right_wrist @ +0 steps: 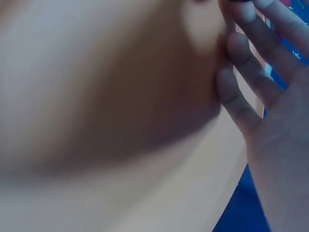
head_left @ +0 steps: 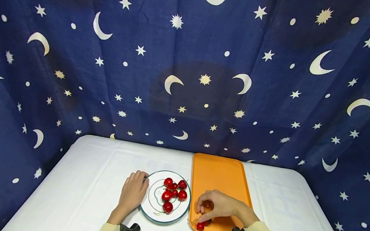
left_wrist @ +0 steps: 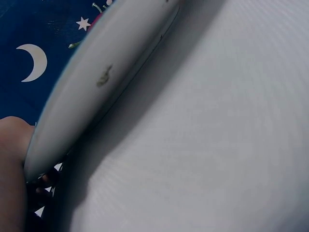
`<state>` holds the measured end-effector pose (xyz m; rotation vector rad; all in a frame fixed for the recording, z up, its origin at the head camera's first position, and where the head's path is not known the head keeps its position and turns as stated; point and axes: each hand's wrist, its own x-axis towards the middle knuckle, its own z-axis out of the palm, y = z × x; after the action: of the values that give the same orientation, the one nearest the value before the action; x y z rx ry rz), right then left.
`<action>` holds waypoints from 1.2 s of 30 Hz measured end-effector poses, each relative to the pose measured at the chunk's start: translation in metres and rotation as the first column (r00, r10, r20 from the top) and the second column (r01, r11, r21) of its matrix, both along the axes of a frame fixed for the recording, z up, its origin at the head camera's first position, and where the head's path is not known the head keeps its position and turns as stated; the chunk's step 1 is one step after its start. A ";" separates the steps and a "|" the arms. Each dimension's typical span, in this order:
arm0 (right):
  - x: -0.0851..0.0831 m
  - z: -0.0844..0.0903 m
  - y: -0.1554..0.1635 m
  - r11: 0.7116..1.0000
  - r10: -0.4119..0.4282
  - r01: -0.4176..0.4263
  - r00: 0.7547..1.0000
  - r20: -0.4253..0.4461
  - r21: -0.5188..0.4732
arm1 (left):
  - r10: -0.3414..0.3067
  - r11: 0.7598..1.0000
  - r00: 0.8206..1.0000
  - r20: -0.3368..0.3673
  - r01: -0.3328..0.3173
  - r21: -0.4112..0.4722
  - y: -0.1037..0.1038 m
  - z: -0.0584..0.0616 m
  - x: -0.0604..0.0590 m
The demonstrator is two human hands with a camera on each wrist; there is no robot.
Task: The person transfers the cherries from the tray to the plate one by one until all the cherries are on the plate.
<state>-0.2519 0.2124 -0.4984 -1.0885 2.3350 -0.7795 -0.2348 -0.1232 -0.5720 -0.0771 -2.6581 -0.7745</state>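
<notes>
My left hand [head_left: 134,190] grips the left rim of a white plate [head_left: 151,210] with a thin blue-green edge. In the left wrist view the thumb lies over that rim and the fingers go beneath it; the plate's underside [left_wrist: 72,104] shows. Several red cherries [head_left: 167,196] with stems lie on the plate. Over the near left part of an orange tray [head_left: 214,171], my right hand [head_left: 220,205] reaches down with bent fingers. Its thumb tip is right at a cherry [head_left: 200,226], and more red shows beside and behind the fingers. Whether they pinch a cherry I cannot tell.
A white cloth [head_left: 88,189] covers the table, and plate and tray stand side by side on it. Behind and at both sides hangs a dark blue curtain [head_left: 196,41] with moons and stars. Each wrist carries a black camera strap [head_left: 130,230].
</notes>
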 end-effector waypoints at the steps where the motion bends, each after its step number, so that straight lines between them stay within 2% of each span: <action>1: 0.000 0.000 0.000 1.000 0.000 0.000 1.000 0.000 0.006 | -0.001 1.000 1.000 -0.001 0.001 0.001 0.000 0.000 0.000; 5: 0.000 0.001 -0.001 1.000 0.005 -0.005 1.000 -0.011 0.024 | -0.004 1.000 1.000 -0.004 0.004 0.001 0.000 0.001 0.001; 12: -0.002 0.005 -0.004 0.995 0.019 -0.011 0.997 -0.080 0.097 | 0.007 1.000 1.000 0.012 -0.007 0.003 0.000 0.001 0.000; 16: -0.001 0.008 -0.006 0.993 0.028 -0.019 0.997 -0.070 0.120 | 0.003 1.000 1.000 0.007 -0.003 0.015 0.000 0.000 0.000; 21: -0.002 0.012 -0.006 0.994 0.032 -0.029 0.999 -0.030 0.102 | 0.004 1.000 1.000 0.003 -0.004 0.012 0.001 -0.002 -0.001; 26: -0.002 0.012 -0.001 0.996 0.027 -0.029 1.000 0.014 0.090 | 0.000 1.000 1.000 -0.008 0.000 -0.004 0.001 -0.001 0.001; 36: -0.003 0.009 0.004 0.997 0.055 -0.057 0.998 0.032 0.052 | -0.002 1.000 1.000 -0.018 0.001 -0.019 0.000 0.002 0.001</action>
<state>-0.2545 0.2167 -0.4894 -1.1072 2.2765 -0.7051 -0.2339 -0.1230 -0.5704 -0.0905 -2.6486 -0.7460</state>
